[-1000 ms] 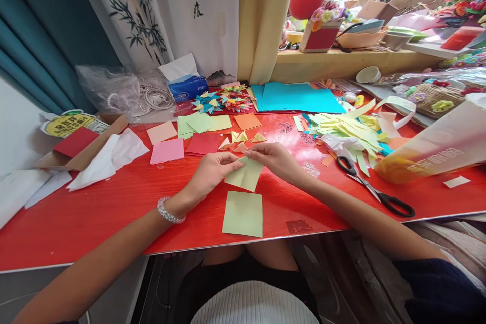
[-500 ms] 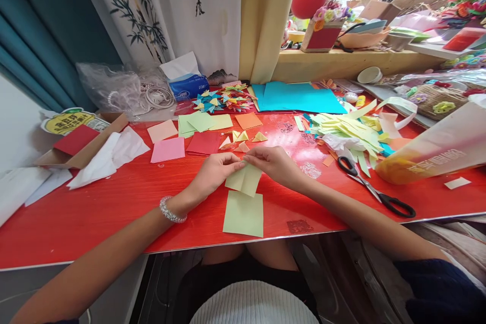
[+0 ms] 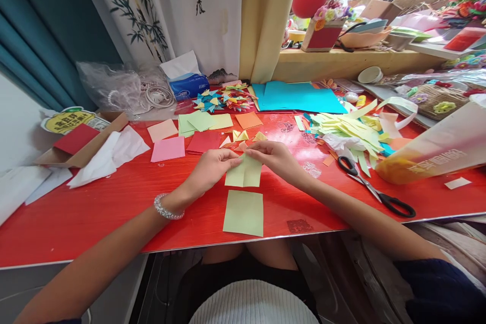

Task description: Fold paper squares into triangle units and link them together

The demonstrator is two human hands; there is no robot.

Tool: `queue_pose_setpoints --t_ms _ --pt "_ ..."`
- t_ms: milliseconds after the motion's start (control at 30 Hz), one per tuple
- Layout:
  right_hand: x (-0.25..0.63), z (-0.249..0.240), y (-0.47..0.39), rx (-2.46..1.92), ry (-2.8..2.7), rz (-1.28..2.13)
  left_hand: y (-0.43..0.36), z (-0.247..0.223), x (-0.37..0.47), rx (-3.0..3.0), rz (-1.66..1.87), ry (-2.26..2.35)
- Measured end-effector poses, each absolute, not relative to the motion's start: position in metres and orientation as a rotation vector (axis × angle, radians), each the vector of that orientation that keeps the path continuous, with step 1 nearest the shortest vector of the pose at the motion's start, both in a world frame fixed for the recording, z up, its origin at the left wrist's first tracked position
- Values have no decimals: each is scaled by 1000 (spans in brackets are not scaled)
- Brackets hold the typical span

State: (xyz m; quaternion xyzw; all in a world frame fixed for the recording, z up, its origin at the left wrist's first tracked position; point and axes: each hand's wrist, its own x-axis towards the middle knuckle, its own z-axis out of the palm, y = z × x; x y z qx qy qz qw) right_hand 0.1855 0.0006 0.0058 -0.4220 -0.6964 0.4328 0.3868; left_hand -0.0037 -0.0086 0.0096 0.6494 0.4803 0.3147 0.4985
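Note:
Between my two hands is a pale green paper square (image 3: 245,174) with a crease down its middle. My left hand (image 3: 214,169) pinches its upper left edge between thumb and fingers. At the upper right edge, my right hand (image 3: 270,158) grips the same paper. A second pale green paper sheet (image 3: 243,213) lies flat just below, close to the table's front edge. Small folded paper triangles (image 3: 240,135), yellow and peach, sit right beyond my fingertips. Red paper squares (image 3: 204,143) lie to the left of them.
Black-handled scissors (image 3: 375,187) lie on the red table (image 3: 182,233) at the right, by a heap of paper strips (image 3: 345,129). Pink paper (image 3: 168,149), blue sheets (image 3: 299,97) and folded paper pieces (image 3: 224,98) are farther back. A cardboard box (image 3: 85,149) stands left.
The creased paper has opened out flatter and shifted up slightly, apart from the lower sheet. My left hand has moved a little left, and my right hand's fingers have spread along the top edge.

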Motion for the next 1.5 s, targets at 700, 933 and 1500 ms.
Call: queue_pose_setpoints --t_ms 700,933,1500 --pt "190 -2 -4 -758 -2236 239 -12 10 -3 1389 1067 1072" --pt "182 13 -10 -917 -1766 1210 -13 9 -6 1575 1007 1181" --pt "185 -2 -8 -769 -2180 224 -15 12 -2 1311 1030 1032"
